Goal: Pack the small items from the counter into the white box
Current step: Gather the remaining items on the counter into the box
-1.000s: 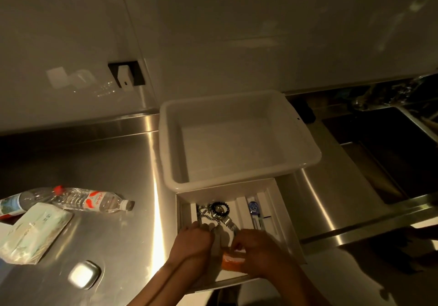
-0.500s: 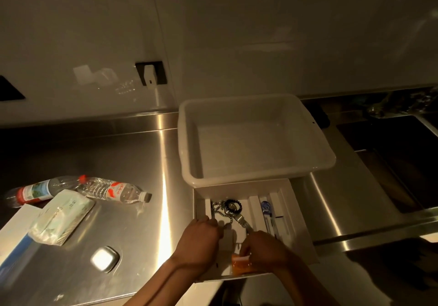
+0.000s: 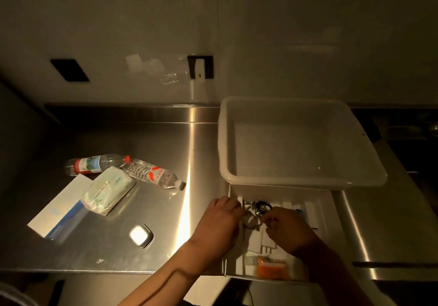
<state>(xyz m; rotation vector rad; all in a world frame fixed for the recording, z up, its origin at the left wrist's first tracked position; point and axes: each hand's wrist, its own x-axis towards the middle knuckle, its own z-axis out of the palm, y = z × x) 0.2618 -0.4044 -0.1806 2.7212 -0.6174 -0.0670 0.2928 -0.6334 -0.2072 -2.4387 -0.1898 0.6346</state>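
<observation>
White box [image 3: 327, 222] at counter edge; both hands inside, grips unclear.

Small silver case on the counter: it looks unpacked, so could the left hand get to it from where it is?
Probably yes: the small silver case lies alone on bare counter, with nothing between it and the left hand.

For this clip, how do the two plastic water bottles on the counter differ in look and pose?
The red-banded bottle sits farther back and left, its label carrying a blue-green picture; the red-and-white-labelled bottle lies nearer and right. The red-banded bottle has a red cap pointing right; the other's cap is dark and points toward the near right. The tissue pack overlaps the red-banded bottle's near side more. Both are clear, lie on their sides on the steel counter, and are unpacked.
</observation>
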